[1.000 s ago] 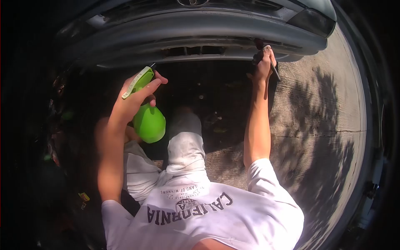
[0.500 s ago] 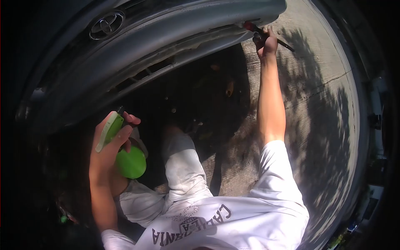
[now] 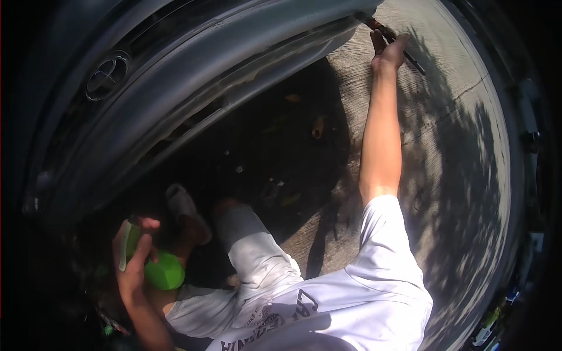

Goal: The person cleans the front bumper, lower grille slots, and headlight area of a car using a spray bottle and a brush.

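Curling around the neck of a rounded, bright-green spray bottle (image 3: 165, 271) with a paler-backed head, the left hand (image 3: 136, 257) is nearly closed. Rightward, near the end of the grey bumper (image 3: 234, 47), the right hand (image 3: 389, 55), mostly closed, grips a slim, dark-handled brush (image 3: 380, 27), reddish near its tip.

- The one view looked out from the person's head, forward and steeply down over the white shirt (image 3: 380, 281).
- It faced the front bumper (image 3: 193, 76) of a car and the ground (image 3: 421, 128) beside it, the bumper slanting from lower left to upper right.
- The shirt sat closest, at the bottom; the right hand (image 3: 389, 52) was farther out, near the top, and the left hand (image 3: 133, 248) at lower left.
- The lens took in a wide, curved field with dark edges.
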Demonstrator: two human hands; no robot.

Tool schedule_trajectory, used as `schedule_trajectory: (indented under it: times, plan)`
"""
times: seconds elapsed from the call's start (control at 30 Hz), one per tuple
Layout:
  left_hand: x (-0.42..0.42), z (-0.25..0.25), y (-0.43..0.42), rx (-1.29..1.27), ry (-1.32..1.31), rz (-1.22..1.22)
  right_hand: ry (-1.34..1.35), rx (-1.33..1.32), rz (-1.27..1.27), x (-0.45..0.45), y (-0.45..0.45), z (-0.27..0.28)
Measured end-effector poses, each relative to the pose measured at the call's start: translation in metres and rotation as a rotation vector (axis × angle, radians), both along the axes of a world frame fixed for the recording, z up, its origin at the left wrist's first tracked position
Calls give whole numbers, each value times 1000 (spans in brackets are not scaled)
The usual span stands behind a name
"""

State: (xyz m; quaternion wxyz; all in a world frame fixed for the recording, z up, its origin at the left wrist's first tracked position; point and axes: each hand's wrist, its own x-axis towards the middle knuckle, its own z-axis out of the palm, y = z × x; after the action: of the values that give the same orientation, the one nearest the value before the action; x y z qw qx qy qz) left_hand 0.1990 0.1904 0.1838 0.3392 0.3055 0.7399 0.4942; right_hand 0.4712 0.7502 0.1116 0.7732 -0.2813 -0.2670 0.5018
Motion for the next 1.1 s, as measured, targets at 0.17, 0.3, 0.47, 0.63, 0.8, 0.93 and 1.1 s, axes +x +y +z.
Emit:
schedule_trajectory:
  times: [0.17, 0.3, 0.47, 0.63, 0.8, 0.93, 1.1]
  plan:
    - [1, 4, 8, -12, -17, -33, -461, -74, 208, 5, 1, -7]
    - [4, 4, 11, -12, 12, -71, -876, -101, 235, 36, 17, 44]
    - [7, 5, 14, -34, 33, -95, -522, -140, 297, 35, 30, 11]
    - [8, 1, 11, -41, -14, -87, -737, -49, 488, -7, -16, -30]
    - [8, -1, 12, -43, 4, -76, -383, -169, 596, -40, -141, -106]
    - [9, -3, 12, -74, 10, -84, -260, -184, 705, -78, -257, -118]
    - [20, -34, 14, -49, -13, 27, -626, -210, 1230, -85, -332, -170]
